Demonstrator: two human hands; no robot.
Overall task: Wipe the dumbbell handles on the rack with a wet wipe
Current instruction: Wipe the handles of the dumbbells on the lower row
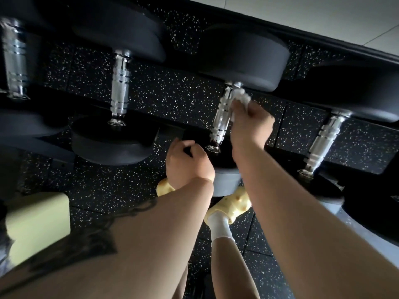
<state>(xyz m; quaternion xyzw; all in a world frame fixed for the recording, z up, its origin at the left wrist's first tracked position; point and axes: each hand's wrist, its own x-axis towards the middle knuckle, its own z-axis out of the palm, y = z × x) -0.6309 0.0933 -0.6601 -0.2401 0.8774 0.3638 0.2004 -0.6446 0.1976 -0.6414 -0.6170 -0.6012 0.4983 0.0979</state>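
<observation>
White wet wipe (239, 96) pinched in right hand (250, 124) fingers against chrome dumbbell handle (222, 117); left hand (187, 162) curled, steadying near head. Full-length wraparound strokes advised.

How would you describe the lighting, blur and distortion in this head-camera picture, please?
Head view: dim overall, with black weights and rack merging into shadow; bright glare on the chrome handle being wiped; the wet wipe in the right hand is smeared by motion blur; the left hand is sharper; wide-angle distortion bends the rack and tilts the scene; the corners darken.
</observation>
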